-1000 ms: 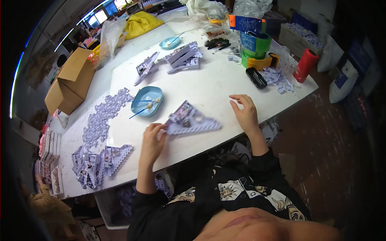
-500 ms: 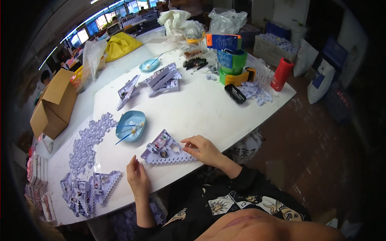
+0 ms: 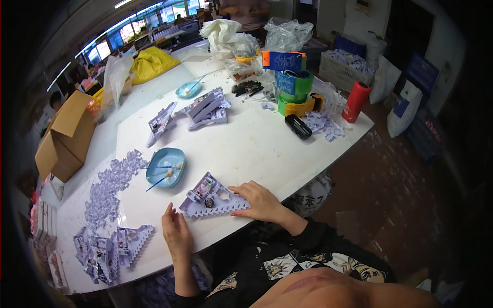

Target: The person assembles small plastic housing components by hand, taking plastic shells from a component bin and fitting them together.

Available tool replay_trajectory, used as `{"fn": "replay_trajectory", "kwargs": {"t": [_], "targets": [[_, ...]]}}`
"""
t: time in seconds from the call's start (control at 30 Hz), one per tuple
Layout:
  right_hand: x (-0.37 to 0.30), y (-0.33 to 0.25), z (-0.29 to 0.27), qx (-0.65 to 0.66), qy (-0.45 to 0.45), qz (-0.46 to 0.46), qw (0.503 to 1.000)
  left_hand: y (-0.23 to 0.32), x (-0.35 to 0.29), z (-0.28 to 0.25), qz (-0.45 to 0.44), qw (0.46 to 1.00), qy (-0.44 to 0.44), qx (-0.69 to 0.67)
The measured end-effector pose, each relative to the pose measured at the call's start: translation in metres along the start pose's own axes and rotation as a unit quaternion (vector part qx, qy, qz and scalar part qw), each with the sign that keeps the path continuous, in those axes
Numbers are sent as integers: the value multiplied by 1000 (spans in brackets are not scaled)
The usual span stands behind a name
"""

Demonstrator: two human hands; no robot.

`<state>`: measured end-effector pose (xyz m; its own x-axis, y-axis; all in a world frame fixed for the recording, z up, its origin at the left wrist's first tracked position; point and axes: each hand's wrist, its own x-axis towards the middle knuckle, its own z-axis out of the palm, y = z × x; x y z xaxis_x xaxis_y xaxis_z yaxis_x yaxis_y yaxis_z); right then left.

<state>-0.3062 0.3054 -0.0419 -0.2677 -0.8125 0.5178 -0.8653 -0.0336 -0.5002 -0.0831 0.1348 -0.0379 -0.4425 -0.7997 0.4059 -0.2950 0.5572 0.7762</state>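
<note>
A triangular lilac plastic housing (image 3: 211, 199) lies on the table in front of me, its toothed edge toward me. Small coloured parts and a dark round piece sit inside it. My right hand (image 3: 258, 203) grips its right corner, fingers on the far side and thumb by the toothed edge. Beside the left corner, my left hand (image 3: 176, 229) holds nothing, its fingers loosely curled and apart. Beyond the housing stands a light blue dish (image 3: 175, 160) with two thin blue sticks and some pale, yellowish stuff in it.
Small lilac pieces (image 3: 110, 187) are heaped at left, with stacked housings (image 3: 113, 251) nearer me. More housings (image 3: 208, 109) and a second blue dish (image 3: 188, 89) lie farther off. Tape rolls (image 3: 296, 87), a black case (image 3: 298, 126) and a red bottle (image 3: 356, 102) stand at right; a cardboard box (image 3: 67, 136) at left.
My right hand has closed in on the housing's right corner, its thumb now at the toothed edge. My left hand stays beside the left corner. The whole view has shifted slightly.
</note>
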Motion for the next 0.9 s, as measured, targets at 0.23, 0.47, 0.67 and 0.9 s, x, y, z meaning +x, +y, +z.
{"fn": "replay_trajectory", "kwargs": {"t": [0.23,0.47,0.67,0.9], "targets": [[-2,2,1,5,-19,0,1000,3,0,0,10,1000,-11,23],[-2,0,2,6,-11,3,1000,-2,-1,2,33,999,1,27],[-2,-2,2,-1,0,10,1000,-1,0,-1,31,998,-19,49],[-2,-3,1,1,6,10,1000,0,0,0,30,998,-18,52]]}}
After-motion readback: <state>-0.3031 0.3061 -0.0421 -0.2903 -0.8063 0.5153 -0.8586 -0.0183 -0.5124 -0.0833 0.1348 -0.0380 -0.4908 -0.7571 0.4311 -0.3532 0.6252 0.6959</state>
